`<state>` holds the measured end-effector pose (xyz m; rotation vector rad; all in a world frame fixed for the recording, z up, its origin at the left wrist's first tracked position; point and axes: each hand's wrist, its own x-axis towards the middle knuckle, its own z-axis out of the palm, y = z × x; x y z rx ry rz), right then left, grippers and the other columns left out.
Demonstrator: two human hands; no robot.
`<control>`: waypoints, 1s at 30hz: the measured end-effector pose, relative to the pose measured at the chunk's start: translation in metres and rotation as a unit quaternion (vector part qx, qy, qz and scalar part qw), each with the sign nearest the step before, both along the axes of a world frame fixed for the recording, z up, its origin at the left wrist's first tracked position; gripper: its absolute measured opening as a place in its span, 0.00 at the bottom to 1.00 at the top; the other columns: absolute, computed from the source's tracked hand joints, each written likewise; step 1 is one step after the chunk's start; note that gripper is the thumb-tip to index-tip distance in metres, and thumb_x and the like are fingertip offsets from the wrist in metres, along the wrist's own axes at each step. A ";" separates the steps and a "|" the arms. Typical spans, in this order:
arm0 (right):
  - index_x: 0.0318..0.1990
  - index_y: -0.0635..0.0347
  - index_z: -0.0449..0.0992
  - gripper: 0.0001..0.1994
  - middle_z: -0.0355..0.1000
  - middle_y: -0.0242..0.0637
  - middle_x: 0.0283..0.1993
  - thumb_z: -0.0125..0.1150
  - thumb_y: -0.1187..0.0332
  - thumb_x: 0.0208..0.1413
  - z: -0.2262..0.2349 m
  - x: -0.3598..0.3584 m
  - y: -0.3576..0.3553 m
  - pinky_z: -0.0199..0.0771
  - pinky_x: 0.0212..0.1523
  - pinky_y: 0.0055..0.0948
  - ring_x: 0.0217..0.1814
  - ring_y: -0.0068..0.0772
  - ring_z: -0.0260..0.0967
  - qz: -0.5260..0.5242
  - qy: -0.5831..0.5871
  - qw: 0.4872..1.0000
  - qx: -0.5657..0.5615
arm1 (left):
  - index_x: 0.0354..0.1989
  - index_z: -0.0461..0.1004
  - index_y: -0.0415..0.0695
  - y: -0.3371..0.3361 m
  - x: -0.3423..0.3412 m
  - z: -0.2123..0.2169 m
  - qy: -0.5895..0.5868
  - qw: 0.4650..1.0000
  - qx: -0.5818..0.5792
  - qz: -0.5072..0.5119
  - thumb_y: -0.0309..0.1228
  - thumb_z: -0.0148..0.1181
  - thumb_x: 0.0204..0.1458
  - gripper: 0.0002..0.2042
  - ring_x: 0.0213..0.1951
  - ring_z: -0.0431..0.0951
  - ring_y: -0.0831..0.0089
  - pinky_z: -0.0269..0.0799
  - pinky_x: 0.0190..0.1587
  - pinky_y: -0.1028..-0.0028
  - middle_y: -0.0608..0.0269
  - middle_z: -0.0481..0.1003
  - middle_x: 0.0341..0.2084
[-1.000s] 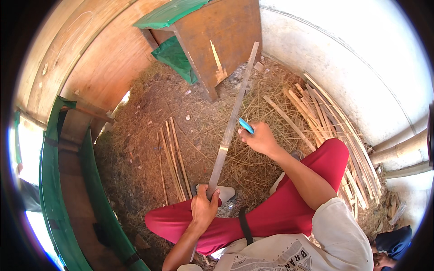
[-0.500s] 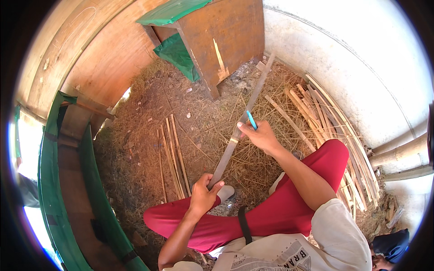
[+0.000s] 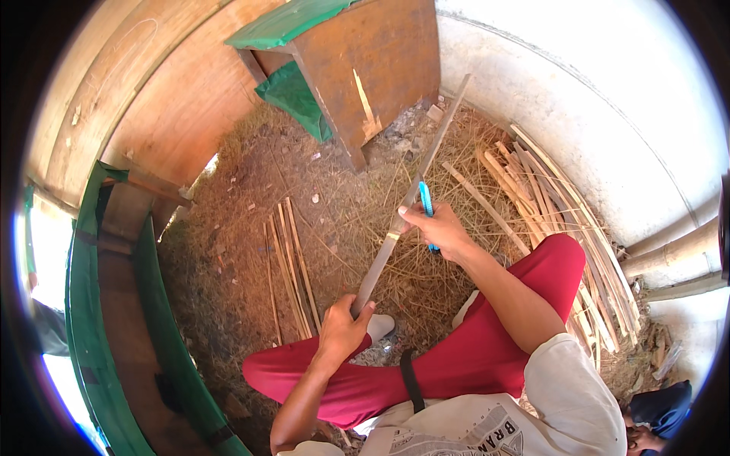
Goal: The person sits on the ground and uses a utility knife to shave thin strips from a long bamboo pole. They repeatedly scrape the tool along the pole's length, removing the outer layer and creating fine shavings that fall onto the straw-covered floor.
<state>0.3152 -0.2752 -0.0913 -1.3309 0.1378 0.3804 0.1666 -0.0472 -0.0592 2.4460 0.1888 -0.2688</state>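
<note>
Over straw, left hand (image 3: 342,330) grips bamboo strip (image 3: 407,209); right hand (image 3: 445,235) grips blue knife (image 3: 426,204).

I sit in a rough bamboo-working shed: dirt floor (image 3: 228,251) strewn with shavings (image 3: 365,220), strips (image 3: 563,197) stacked against the wall (image 3: 593,99).

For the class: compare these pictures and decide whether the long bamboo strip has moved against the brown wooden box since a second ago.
Yes. The bamboo strip has swung rightward: its far tip now points past the right corner of the wooden box, nearer the white wall.
</note>
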 end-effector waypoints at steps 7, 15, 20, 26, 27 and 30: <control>0.27 0.65 0.81 0.12 0.73 0.44 0.19 0.65 0.63 0.51 0.002 -0.001 -0.007 0.75 0.26 0.37 0.19 0.38 0.72 0.077 -0.230 0.912 -0.330 | 0.32 0.77 0.32 0.015 -0.006 -0.018 0.035 0.994 -0.100 0.033 0.42 0.63 0.58 0.20 0.21 0.67 0.73 0.64 0.26 0.66 0.57 0.70 0.16; 0.26 0.61 0.81 0.08 0.75 0.48 0.21 0.63 0.65 0.47 -0.016 -0.017 0.007 0.79 0.30 0.46 0.25 0.52 0.77 0.108 -0.311 0.767 -0.550 | 0.29 0.73 0.32 0.007 -0.005 -0.017 0.019 1.000 -0.020 0.009 0.46 0.57 0.62 0.23 0.25 0.76 0.49 0.69 0.31 0.56 0.43 0.74 0.20; 0.28 0.60 0.81 0.07 0.77 0.49 0.25 0.59 0.69 0.49 -0.017 -0.017 0.012 0.79 0.30 0.47 0.28 0.52 0.78 0.115 -0.278 0.743 -0.597 | 0.35 0.71 0.31 -0.018 -0.013 0.008 0.051 0.998 0.044 0.014 0.43 0.50 0.65 0.21 0.36 0.76 0.33 0.70 0.38 0.47 0.32 0.76 0.27; 0.25 0.64 0.80 0.07 0.76 0.53 0.27 0.59 0.70 0.46 -0.041 -0.012 0.016 0.77 0.30 0.49 0.29 0.56 0.78 0.116 -0.243 0.758 -0.594 | 0.35 0.71 0.31 -0.018 -0.031 0.008 0.103 0.994 0.020 -0.007 0.40 0.45 0.67 0.20 0.39 0.74 0.32 0.67 0.41 0.45 0.29 0.74 0.31; 0.25 0.64 0.80 0.07 0.76 0.53 0.27 0.59 0.70 0.46 -0.045 -0.012 0.018 0.77 0.30 0.49 0.29 0.55 0.78 0.114 -0.248 0.755 -0.596 | 0.35 0.71 0.31 -0.018 -0.033 0.011 0.110 0.994 0.025 -0.007 0.40 0.45 0.67 0.20 0.39 0.74 0.32 0.67 0.41 0.45 0.29 0.74 0.31; 0.25 0.64 0.80 0.07 0.76 0.53 0.26 0.59 0.70 0.46 -0.058 -0.009 0.019 0.77 0.29 0.49 0.28 0.55 0.78 0.110 -0.257 0.749 -0.601 | 0.36 0.71 0.31 -0.016 -0.050 0.004 0.095 0.995 0.017 -0.028 0.39 0.45 0.67 0.19 0.39 0.75 0.31 0.67 0.41 0.43 0.30 0.75 0.30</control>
